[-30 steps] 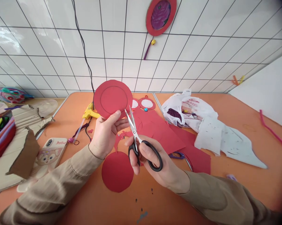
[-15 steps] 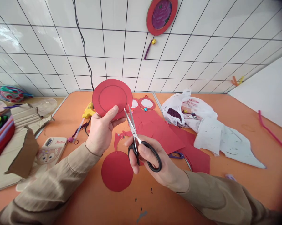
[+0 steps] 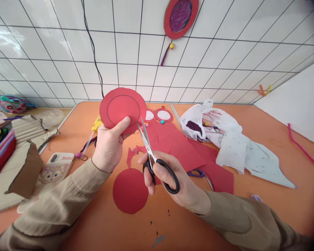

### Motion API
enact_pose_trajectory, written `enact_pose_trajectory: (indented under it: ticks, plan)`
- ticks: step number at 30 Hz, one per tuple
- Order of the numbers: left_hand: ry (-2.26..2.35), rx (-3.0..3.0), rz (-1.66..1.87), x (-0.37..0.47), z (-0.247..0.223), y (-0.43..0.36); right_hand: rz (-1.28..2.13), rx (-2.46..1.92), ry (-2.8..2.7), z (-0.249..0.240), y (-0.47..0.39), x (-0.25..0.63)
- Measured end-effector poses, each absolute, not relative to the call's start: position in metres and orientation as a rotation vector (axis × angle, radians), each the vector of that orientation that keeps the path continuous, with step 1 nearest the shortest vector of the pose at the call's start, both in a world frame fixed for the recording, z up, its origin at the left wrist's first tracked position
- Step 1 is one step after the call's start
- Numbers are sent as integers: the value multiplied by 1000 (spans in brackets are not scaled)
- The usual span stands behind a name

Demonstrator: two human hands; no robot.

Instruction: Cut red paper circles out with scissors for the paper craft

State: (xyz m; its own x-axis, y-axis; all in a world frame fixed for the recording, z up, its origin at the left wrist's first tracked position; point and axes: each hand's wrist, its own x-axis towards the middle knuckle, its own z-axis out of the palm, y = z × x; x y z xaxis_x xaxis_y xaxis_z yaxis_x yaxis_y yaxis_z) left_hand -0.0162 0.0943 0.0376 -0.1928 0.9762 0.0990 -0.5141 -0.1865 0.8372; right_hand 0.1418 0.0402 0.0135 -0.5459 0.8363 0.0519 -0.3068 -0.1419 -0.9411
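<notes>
A red paper disc [image 3: 122, 104] with a circle drawn inside its rim is pinched at its lower edge by my left hand [image 3: 111, 144], thumb on the front. My right hand [image 3: 169, 174] grips black-handled scissors [image 3: 148, 148]. Their slightly parted blades point up, with the tips at the disc's lower right edge. Below the hands, a second red disc [image 3: 130, 191] lies flat on the orange table [image 3: 120, 232]. Red paper sheets [image 3: 177, 146] are spread behind the scissors, with thin red scraps near them.
Left are torn cardboard [image 3: 26, 170], a phone [image 3: 54, 169] and a yellow tool [image 3: 96, 123]. A white plastic bag [image 3: 211, 122] and white sheets [image 3: 251, 157] lie right. Purple-handled scissors [image 3: 196, 173] sit by the red sheets. A tiled wall [image 3: 128, 48] stands behind.
My left hand and the red disc have shifted slightly left, with the disc turned a little. The scissors in my right hand have moved slightly left and stay parted.
</notes>
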Motion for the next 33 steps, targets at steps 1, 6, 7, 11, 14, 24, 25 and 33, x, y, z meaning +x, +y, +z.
enact_pose_trajectory:
  ticks: [1,6,7,11,14,24,25,33]
  plan:
    - [812,795,1638,-16,38,94,1788,-651,-1314,14,41,142]
    - [807,751,1618,-15,39,93,1776,-689,-1348,14,45,144]
    - [809,747,1621,-15,40,93,1783,-707,-1359,15,46,145]
    - [787,753,1633,-13,45,94,1764,-809,-1446,23,51,150]
    - [738,748,1660,-11,49,97,1735,-813,-1494,32,56,152]
    - [712,726,1795,-11,52,107,1625,-795,-1596,48,69,146]
    - [713,729,1798,-11,51,107,1602,-804,-1622,48,69,147]
    - [702,690,1790,-4,50,104,1566,-811,-1703,45,68,149]
